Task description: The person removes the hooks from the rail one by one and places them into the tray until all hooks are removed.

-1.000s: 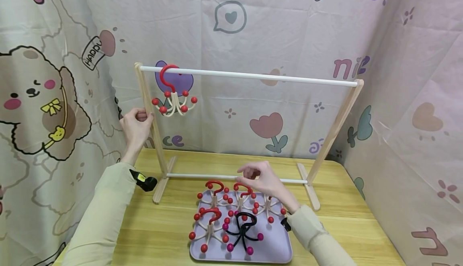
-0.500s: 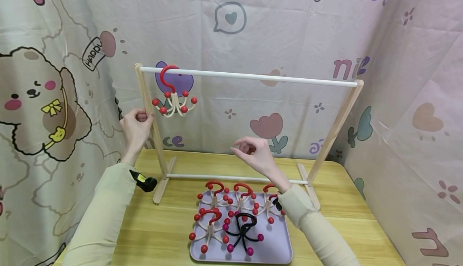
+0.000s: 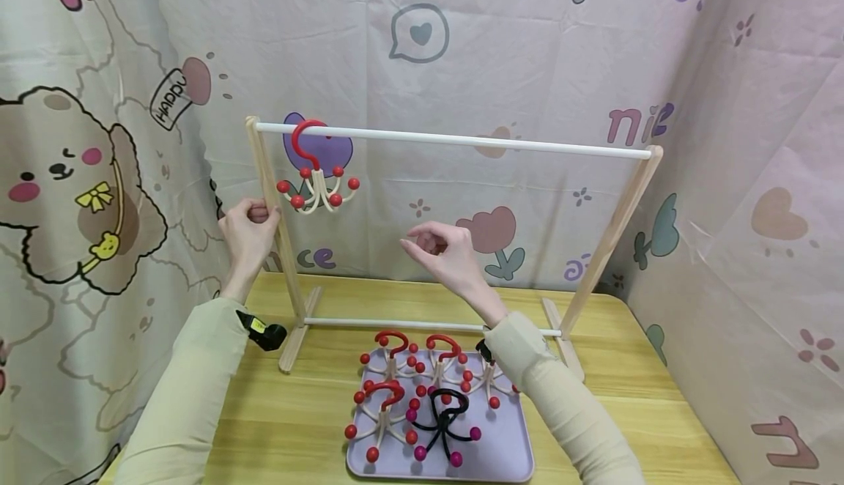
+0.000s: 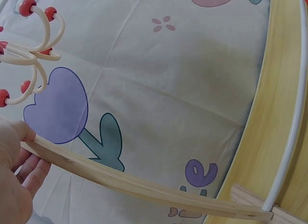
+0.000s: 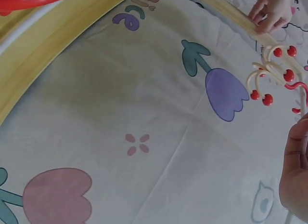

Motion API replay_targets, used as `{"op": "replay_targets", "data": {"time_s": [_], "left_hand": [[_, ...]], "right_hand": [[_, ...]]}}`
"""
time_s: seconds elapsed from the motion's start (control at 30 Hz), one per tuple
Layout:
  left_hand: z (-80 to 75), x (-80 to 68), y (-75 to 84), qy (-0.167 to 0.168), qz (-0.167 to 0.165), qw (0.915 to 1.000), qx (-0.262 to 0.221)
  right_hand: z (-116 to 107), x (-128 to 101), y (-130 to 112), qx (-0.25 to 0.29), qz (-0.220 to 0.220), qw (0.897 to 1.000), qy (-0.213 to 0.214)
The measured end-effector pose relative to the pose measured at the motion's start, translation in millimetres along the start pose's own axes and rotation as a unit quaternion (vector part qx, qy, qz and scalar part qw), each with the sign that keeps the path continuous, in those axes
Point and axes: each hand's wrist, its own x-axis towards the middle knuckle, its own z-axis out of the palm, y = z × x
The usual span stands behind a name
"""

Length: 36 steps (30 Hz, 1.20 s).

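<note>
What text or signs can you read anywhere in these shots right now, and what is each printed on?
"HAPPY" (last letter unclear): slanted tag print on the backdrop cloth, upper left.
"nice", partly hidden: purple letters on the cloth behind the rack's left post; only "e" shows in the left wrist view.
"nice", creased: purple letters on the cloth at right.
Speech bubble with a heart: sign on the cloth, top centre.
Hangers, tray and rack: no lettering visible.

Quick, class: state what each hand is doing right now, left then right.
Left hand: grips the rack's left post.
Right hand: raised in mid-air, fingers loosely curled, holding nothing.
</note>
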Motion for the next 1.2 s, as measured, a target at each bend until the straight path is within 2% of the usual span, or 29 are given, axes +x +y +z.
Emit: {"op": "replay_targets", "data": {"time_s": [0.3, 1.2], "left_hand": [[-0.1, -0.5, 0.3, 0.000, -0.002, 1.0000, 0.001], [0.0, 0.7, -0.6, -0.003, -0.003, 1.0000, 0.005]], "right_hand": [[11.4, 21.8, -7.0, 0.009, -0.007, 1.000, 0.025], [57.1, 75.2, -28.1, 0.017, -0.021, 0.998, 0.049]]}}
